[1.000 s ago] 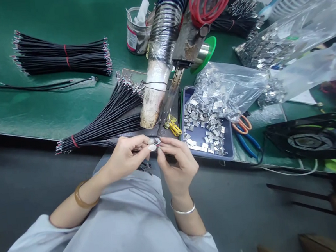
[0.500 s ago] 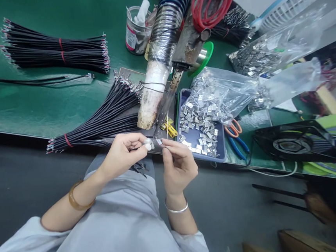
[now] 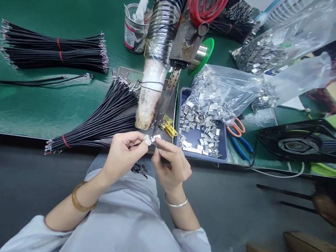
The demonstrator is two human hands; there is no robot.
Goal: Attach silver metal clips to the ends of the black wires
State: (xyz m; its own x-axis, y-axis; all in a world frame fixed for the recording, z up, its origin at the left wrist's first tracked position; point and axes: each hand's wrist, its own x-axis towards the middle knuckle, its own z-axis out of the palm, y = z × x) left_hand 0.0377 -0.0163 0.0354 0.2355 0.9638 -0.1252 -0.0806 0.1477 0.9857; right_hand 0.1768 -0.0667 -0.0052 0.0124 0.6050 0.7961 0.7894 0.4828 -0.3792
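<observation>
My left hand [image 3: 125, 149] is closed in a pinch, with whitish coverings on its fingertips. Between those fingertips is a small silvery connector piece, mostly hidden by them. Facing it, my right hand [image 3: 172, 161] pinches a small metal connector shell [image 3: 156, 136] at its thumb and index finger. The two pieces meet or nearly touch; I cannot tell which. Just above the hands are a soldering iron [image 3: 173, 80] on its stand and the taped mouth of a fume hose [image 3: 146, 112]. A bundle of black cables [image 3: 97, 122] lies to the left of the hose.
A blue tray [image 3: 221, 152] of loose metal connectors sits to the right, partly under a plastic bag [image 3: 226, 87]. Nearby are yellow cutters [image 3: 171, 129], pliers [image 3: 242, 145], a green solder spool [image 3: 207, 56] and a black fan [image 3: 293, 144]. Another cable bundle [image 3: 43, 50] lies far left.
My right hand has moved left and slightly up, bringing its metal piece against or very near the one in my left hand. My left hand has barely moved.
</observation>
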